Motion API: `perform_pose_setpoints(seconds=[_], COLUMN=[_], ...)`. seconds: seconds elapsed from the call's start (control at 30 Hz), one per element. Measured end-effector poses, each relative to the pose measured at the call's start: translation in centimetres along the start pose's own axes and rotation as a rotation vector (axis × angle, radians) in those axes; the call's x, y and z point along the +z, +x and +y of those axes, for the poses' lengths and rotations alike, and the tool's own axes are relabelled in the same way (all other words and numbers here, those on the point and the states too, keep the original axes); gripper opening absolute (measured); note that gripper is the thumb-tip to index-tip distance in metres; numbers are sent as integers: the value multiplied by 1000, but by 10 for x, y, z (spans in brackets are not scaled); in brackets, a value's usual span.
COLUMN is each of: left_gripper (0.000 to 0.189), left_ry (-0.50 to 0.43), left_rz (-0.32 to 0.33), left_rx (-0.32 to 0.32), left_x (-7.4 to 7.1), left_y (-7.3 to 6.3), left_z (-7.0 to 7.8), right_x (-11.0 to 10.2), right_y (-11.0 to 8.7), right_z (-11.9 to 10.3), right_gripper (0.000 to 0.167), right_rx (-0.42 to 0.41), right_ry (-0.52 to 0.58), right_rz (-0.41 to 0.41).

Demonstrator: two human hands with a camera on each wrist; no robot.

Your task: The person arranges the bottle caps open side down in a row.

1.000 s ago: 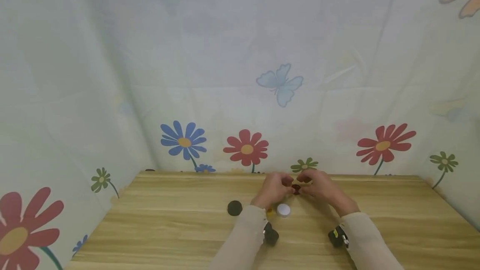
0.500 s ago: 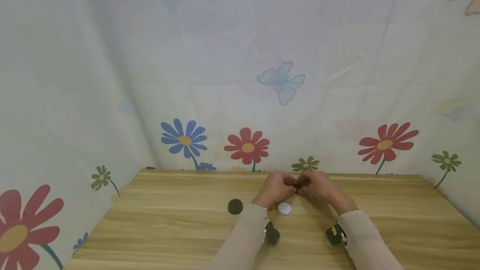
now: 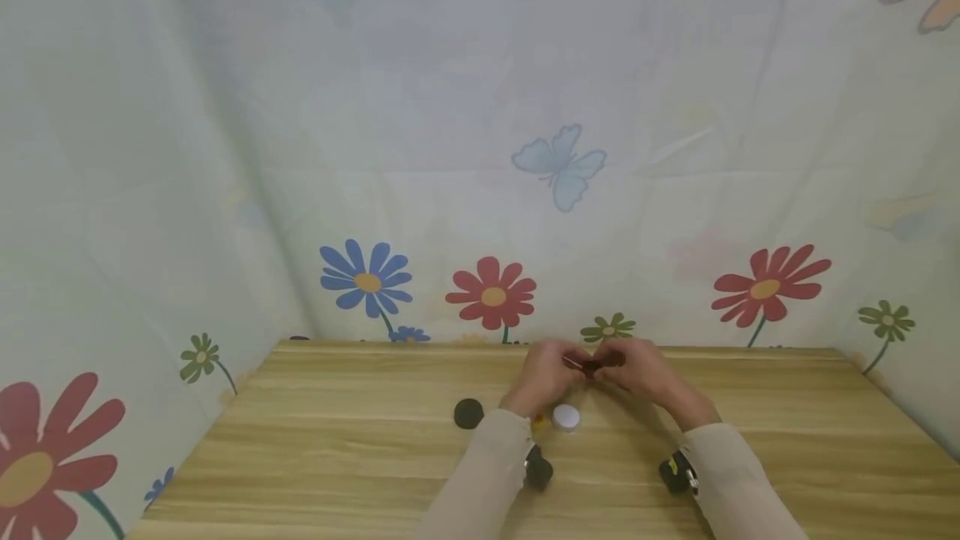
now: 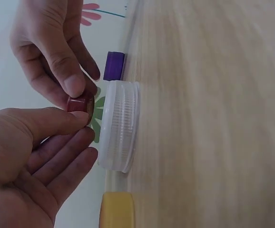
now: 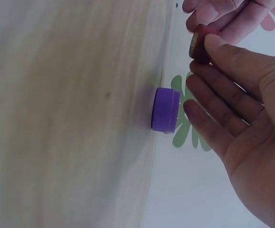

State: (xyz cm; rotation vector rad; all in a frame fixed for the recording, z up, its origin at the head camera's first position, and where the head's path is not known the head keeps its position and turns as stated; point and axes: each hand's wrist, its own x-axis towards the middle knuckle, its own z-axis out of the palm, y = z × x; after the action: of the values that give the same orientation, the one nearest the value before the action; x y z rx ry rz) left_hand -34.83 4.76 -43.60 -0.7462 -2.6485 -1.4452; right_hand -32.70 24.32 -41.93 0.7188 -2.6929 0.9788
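Observation:
A small dark red cap [image 4: 81, 102] is held up off the table between both hands. My left hand [image 3: 542, 375] pinches its near side with thumb and fingers, and my right hand [image 3: 641, 369] pinches it from the other side. In the right wrist view the red cap [image 5: 202, 43] stands on edge, tilted, with its rim facing the table. Below the hands, a ribbed white cap [image 4: 121, 126] lies on the table. A purple cap [image 5: 166, 110] and a yellow cap [image 4: 117, 210] lie nearby. The left arm partly covers the yellow cap in the head view.
A round black cap [image 3: 468, 413] lies left of the left forearm on the wood-grain table [image 3: 337, 448]. A curtain [image 3: 420, 148] printed with flowers hangs right behind the table's far edge. Each wrist wears a dark camera.
The fingers of both hands have closed in on the red cap, and it has risen slightly. The right fingers have come nearer to the left ones. The other caps stay put.

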Motion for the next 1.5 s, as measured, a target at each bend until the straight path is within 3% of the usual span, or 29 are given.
perform_pose_setpoints(seconds=[0.33, 0.57, 1.03, 1.33, 1.5], left_gripper=[19, 15, 12, 20, 31], left_ry=[67, -5, -47, -49, -9], left_rz=[34, 25, 9, 5, -30], left_rx=[152, 131, 126, 166, 198], left_x=[-4, -5, -7, -11, -13], left_y=[-8, -11, -14, -17, -17], left_z=[6, 5, 2, 4, 4], right_x=[-5, -10, -13, -13, -13], right_y=[-11, -17, -20, -20, -21], right_z=[0, -2, -5, -7, -8], right_gripper=[15, 15, 17, 20, 23], right_rx=[41, 66, 46, 73, 86], right_ry=[168, 177, 218, 235, 232], right_rz=[23, 20, 3, -6, -4])
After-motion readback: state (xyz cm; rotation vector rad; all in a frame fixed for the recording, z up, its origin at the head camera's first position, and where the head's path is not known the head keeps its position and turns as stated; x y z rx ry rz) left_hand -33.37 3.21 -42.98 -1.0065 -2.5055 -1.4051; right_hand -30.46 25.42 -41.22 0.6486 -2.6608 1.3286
